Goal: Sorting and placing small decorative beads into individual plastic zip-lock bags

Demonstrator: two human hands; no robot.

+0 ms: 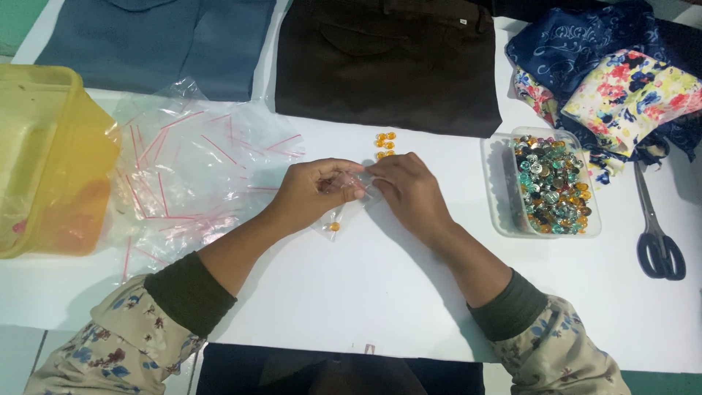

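Your left hand (316, 192) and right hand (408, 186) pinch the top of a small clear plastic zip bag (344, 212) above the white table (380, 292), one amber bead (333, 227) inside it. More amber beads (385, 144) lie loose just beyond. At right, a clear plastic tub (504, 212) brims with mixed coloured beads; at left, a translucent yellow plastic bin (44, 161) sits beside a heap of empty clear bags (190, 168).

Sewing or craft worktable, scissors (659, 245), folded fabrics (629, 91) (floral prints), bead tray (497, 190)
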